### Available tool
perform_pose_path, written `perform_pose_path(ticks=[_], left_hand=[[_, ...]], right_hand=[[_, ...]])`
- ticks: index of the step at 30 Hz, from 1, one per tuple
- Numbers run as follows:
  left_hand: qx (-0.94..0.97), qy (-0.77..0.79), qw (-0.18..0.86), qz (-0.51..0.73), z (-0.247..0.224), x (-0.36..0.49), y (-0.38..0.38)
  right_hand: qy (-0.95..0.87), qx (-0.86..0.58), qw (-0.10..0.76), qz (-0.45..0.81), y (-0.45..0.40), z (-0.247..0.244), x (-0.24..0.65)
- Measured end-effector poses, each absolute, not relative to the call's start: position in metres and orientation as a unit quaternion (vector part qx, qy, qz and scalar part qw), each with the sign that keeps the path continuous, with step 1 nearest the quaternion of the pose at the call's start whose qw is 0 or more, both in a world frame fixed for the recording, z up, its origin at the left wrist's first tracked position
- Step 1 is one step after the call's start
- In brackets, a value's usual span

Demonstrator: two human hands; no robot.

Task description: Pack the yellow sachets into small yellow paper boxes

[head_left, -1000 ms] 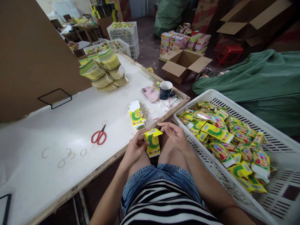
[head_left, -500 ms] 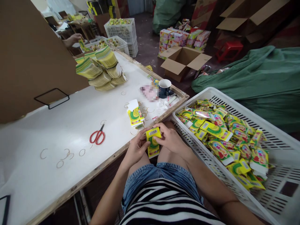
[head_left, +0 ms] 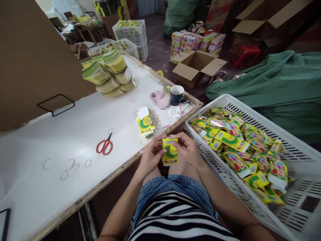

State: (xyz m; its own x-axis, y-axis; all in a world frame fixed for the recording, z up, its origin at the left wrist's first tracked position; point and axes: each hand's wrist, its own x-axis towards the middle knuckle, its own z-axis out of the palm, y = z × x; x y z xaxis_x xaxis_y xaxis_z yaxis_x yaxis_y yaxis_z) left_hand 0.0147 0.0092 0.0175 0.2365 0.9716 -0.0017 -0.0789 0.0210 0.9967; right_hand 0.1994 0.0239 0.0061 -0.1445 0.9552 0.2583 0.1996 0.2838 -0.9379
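Observation:
Between my two hands, above my lap, is a small yellow and green printed carton [head_left: 171, 154]. My left hand [head_left: 151, 154] grips its left side, thumb on the front. My right hand [head_left: 188, 149] pinches its upper right, with the thumb across the barcode end; the fingers behind are hidden. Just beyond, on the white table [head_left: 82, 134], lies a short stack of flat yellow cartons [head_left: 144, 124] with a white flap at the top. To my right, a white plastic crate [head_left: 298, 201] holds many filled yellow packs [head_left: 234, 140].
Red-handled scissors [head_left: 104, 146] and several rubber bands [head_left: 87, 163] lie on the table. A blue mug [head_left: 177, 95] stands near its corner. Bundled cartons [head_left: 112, 72] are piled farther back, near another person's hand [head_left: 80, 50]. An open cardboard box [head_left: 197, 65] sits on the floor.
Both hands and the carton have shifted slightly right, and the carton stands straighter. The other person's hand at the back has drawn lower and partly behind the brown board.

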Motion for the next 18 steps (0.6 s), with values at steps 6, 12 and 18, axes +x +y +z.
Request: perform_pose_path(ticks=[6,12,18], left_hand=[[0.504,0.719,0.193,0.438,0.005,-0.017,0.057],[0.497,0.737,0.259,0.379,-0.005,-0.047,0.076],[0.59,0.591,0.315,0.451,0.027,-0.027,0.025]], right_hand=[[-0.535,-0.604,0.585,-0.077,0.027,0.033,0.257],[-0.566,-0.591,0.574,0.029,0.026,0.024,0.24],[-0.681,-0.465,0.546,0.148,0.019,0.03,0.178]])
